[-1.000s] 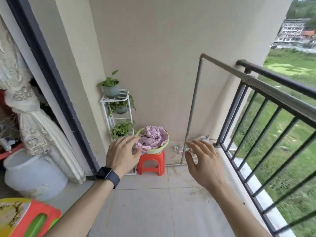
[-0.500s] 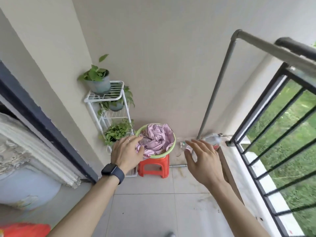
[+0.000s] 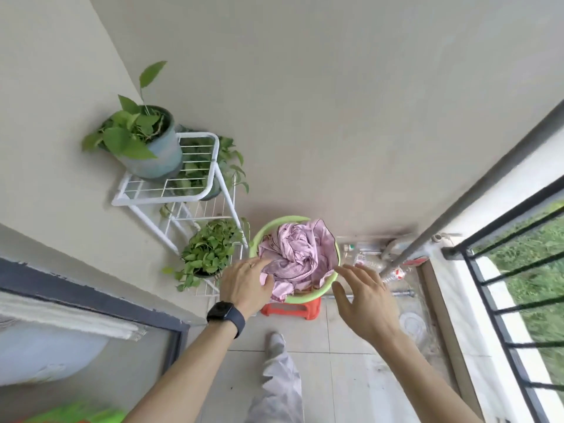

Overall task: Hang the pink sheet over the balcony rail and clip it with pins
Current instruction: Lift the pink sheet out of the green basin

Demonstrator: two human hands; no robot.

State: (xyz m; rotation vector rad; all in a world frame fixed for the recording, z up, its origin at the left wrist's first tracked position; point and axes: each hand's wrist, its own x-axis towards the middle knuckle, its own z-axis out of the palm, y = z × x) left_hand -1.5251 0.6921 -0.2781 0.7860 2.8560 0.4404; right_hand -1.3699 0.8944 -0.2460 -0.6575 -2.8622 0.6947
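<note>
Fingers [image 3: 351, 274] on the right hand [image 3: 364, 300] are spread apart, hovering beside the green basin [image 3: 265, 232] at lower centre. Left hand [image 3: 244, 285] rests loose-fingered against the bunched pink sheet [image 3: 300, 254] inside. Balcony rail [image 3: 506, 216] is cut off at the right edge, and the clutter below it is too blurry to make out.

A white wire rack [image 3: 171, 190] is set in the corner against the beige wall [image 3: 335, 117]. A grey-blue pot [image 3: 158, 157] with a leafy plant is placed at the left of its top shelf. A second plant [image 3: 227, 166] is kept on the shelf below, and a third, bushy one [image 3: 210, 251] on the lowest. Just right of the rack, a green basin [image 3: 265, 230] is carried by a red stool [image 3: 293, 309] on the tiled floor [image 3: 335, 377]. Clear plastic bottles [image 3: 366, 257] are laid at the wall's foot. Grass [image 3: 534, 270] is seen outside at the right.
</note>
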